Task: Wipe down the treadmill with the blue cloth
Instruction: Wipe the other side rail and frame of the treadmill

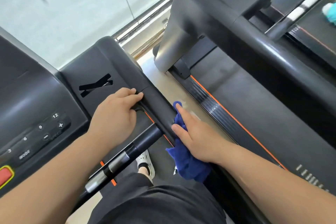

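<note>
I stand on a black treadmill whose console (pixel 36 111) fills the left of the view. Its right handrail (pixel 156 103) runs from the console down to the lower right. My right hand (pixel 196 136) presses the blue cloth (pixel 187 162) flat against the outer side of that handrail, and part of the cloth hangs below my palm. My left hand (pixel 116 114) rests on the inner side of the handrail where it joins the console, fingers curled over the seam. It holds nothing else.
A second treadmill (pixel 254 71) with orange trim stands close on the right, across a narrow strip of floor (pixel 163 82). A grip bar (pixel 127 152) with silver sensors crosses below my left arm. A red stop button (pixel 5 174) sits at the console's left edge.
</note>
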